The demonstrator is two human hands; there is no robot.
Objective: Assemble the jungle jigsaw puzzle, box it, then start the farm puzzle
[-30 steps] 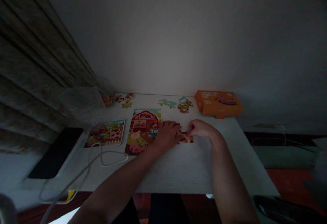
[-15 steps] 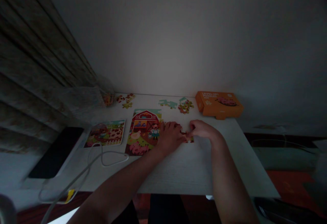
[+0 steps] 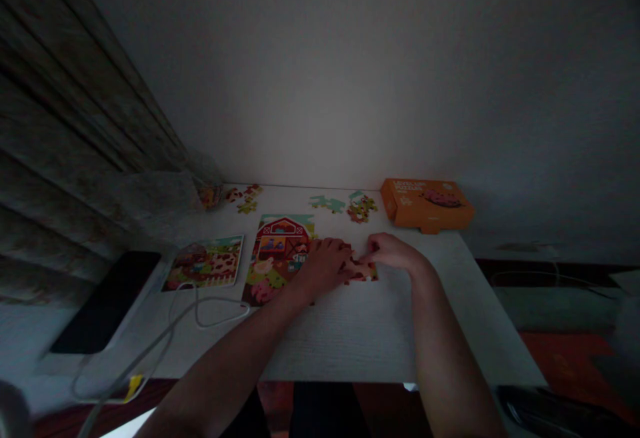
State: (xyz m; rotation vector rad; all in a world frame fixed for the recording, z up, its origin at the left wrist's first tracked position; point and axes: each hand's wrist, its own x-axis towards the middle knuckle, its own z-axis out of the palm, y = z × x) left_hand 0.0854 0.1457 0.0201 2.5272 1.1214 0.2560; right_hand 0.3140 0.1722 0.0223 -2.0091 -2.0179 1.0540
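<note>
Where left hand (image 3: 324, 267), right hand (image 3: 394, 252) meet, jigsaw (image 3: 363, 272) — half-hidden

A jigsaw puzzle (image 3: 277, 258) with red barn, orange box (image 3: 427, 205).

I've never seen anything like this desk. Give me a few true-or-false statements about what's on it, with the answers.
1. The left hand and right hand are close together at the jigsaw puzzle. True.
2. The barn on the puzzle is blue. False: the barn is red.
3. An orange box sits at the far right of the desk. True.
4. A dark phone lies on top of that box. False: the dark tablet or phone lies at the desk's left end.
5. A white cable runs across the left part of the desk. True.
</note>
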